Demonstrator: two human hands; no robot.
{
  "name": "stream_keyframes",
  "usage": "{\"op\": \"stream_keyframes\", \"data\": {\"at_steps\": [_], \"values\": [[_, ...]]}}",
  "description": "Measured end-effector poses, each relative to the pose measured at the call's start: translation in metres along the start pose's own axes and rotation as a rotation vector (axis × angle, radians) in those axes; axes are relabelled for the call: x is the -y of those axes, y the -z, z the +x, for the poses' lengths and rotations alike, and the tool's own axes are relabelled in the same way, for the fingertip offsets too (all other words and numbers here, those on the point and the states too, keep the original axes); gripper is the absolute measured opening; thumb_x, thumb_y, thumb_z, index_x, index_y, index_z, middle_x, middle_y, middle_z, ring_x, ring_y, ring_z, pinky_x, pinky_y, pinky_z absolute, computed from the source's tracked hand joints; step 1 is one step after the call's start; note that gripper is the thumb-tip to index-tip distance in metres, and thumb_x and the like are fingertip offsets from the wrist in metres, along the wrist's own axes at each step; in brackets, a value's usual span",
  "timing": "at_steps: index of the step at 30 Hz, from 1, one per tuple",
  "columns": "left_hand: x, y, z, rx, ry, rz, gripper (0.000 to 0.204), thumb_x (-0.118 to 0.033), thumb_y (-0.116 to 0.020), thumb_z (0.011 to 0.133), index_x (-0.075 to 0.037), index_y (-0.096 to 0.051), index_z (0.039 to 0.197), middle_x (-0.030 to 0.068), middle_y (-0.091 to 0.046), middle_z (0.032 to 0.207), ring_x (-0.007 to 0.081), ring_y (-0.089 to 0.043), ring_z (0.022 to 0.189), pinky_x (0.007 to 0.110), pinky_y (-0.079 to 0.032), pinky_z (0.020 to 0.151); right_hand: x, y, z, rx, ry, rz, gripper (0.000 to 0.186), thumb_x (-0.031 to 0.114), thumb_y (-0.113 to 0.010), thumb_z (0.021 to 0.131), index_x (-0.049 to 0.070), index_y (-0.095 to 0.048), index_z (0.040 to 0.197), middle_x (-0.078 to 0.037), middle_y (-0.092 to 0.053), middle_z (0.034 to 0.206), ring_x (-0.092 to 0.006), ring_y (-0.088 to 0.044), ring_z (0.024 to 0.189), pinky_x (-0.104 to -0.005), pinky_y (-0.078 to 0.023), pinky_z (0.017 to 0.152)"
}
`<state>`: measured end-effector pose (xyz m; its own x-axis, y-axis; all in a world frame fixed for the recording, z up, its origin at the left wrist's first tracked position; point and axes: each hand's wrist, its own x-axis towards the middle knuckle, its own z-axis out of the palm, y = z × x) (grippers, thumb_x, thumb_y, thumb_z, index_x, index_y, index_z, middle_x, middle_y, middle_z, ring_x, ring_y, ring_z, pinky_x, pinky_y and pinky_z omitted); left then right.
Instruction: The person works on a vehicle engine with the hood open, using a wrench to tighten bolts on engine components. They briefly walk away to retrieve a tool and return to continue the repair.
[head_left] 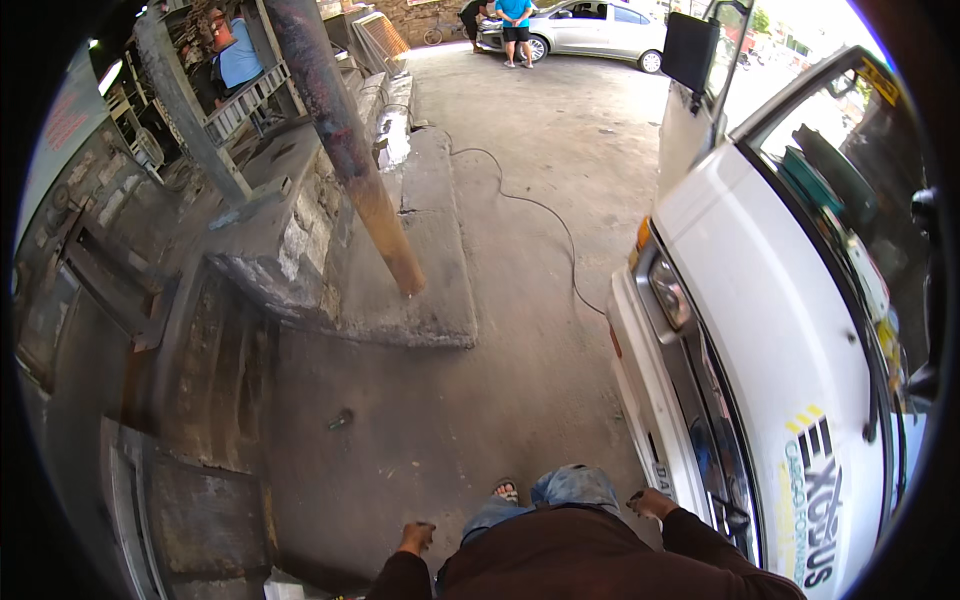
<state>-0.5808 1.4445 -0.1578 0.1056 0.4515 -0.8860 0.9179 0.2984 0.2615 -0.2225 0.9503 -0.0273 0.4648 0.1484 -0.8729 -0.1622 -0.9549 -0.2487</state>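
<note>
One white vehicle (760, 270) looming all down the right side, nose square to the left, and across that nose a pale front bumper (650, 405), long axis running near to far! Just left of the bumper's near end, the right hand (652, 503), much the nearer, fingers bent; farther left, well apart, the left hand (418, 538), fingers bent too, and can't tell contact, closure or contents in either.

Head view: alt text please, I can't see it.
Left hand and right hand hang low, the right close to a white vehicle. A dark cable snakes over the ground; a rusty post stands at left, a silver car farther off.
</note>
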Motion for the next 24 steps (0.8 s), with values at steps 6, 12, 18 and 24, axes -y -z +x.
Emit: {"op": "stream_keyframes", "data": {"at_steps": [6,12,18,24], "values": [[-0.305,0.065,0.066,-0.158,-0.418,-0.011,0.030,-0.021,-0.070,0.090,0.004,-0.073,0.108,0.0087,-0.071,0.081,0.0187,-0.065,0.066,0.035,-0.051,0.059,0.097,0.069,0.090,-0.053,-0.030,0.294,0.037,0.036,-0.070,0.093,0.001,-0.075,0.104,-0.008,-0.072,0.084,-0.0188,-0.064,0.072,-0.0343,-0.050,0.065],[-0.479,0.043,0.104,-0.083,-0.325,-0.114,0.033,-0.025,-0.072,0.089,0.001,-0.074,0.109,0.0101,-0.073,0.087,0.0185,-0.066,0.070,0.036,-0.052,0.062,0.198,0.167,0.276,-0.039,0.211,0.190,0.035,0.035,-0.069,0.093,0.001,-0.077,0.095,-0.009,-0.073,0.074,-0.0210,-0.067,0.066,-0.0380,-0.052,0.062],[-0.548,0.033,0.143,0.055,-0.242,0.111,0.036,-0.027,-0.075,0.087,0.000,-0.074,0.109,0.0117,-0.074,0.089,0.0221,-0.068,0.072,0.037,-0.053,0.066,0.450,0.368,0.319,-0.162,0.347,-0.029,0.038,0.035,-0.067,0.094,-0.001,-0.074,0.107,-0.020,-0.076,0.100,-0.0346,-0.074,0.094,-0.0437,-0.055,0.087],[-0.605,0.041,0.270,-0.015,-0.028,0.178,0.040,-0.031,-0.079,0.080,-0.001,-0.076,0.106,0.0144,-0.076,0.095,0.0250,-0.072,0.080,0.039,-0.057,0.076,0.611,0.507,0.423,-0.256,0.421,0.037,0.037,0.033,-0.066,0.093,0.000,-0.074,0.108,-0.024,-0.075,0.103,-0.0354,-0.074,0.096,-0.0432,-0.056,0.085]]}}
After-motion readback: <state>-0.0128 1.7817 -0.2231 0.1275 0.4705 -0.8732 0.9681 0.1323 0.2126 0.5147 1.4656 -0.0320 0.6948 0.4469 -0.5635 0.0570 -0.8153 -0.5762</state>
